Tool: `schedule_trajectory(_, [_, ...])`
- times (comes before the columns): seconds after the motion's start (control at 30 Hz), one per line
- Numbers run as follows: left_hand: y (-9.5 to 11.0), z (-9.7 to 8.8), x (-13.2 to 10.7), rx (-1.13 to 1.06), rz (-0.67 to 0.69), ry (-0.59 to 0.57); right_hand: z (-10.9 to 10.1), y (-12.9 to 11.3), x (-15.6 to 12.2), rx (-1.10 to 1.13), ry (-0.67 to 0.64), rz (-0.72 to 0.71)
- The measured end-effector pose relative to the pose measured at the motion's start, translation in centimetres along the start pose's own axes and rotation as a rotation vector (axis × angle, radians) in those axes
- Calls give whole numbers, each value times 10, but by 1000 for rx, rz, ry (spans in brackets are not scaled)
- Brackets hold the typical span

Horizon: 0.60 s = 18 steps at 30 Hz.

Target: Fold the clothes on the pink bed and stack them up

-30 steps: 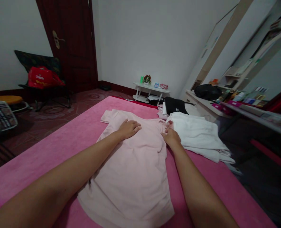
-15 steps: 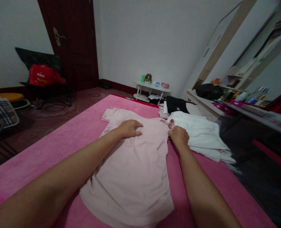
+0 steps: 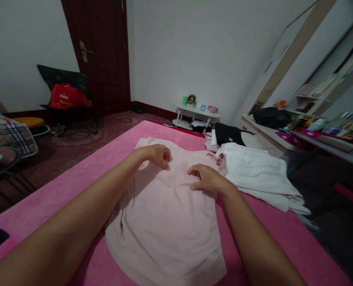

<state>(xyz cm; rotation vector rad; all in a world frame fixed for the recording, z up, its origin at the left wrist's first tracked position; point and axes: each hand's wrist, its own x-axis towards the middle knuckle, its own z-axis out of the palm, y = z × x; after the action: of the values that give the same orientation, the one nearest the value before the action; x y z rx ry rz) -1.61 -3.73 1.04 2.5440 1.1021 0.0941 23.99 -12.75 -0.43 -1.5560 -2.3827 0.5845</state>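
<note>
Head view: left hand and right hand half-curled over a pale pink top, thumbs parted from fingers.
It lies spread on pink bedding, beside folded white clothing.

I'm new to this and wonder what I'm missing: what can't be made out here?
All in the head view:
Pink garment: the middle of its hem, cut off by the bottom edge; cloth under the left hand, hidden by that hand.
Dark-and-white item: cut off by the left edge.
Red bag: lettering too small; contents hidden by its side.
</note>
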Motion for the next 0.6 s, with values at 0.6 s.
schedule_trajectory(0.6, [24,15,-4,217,48,59,17,-30,1,-160,240,-59])
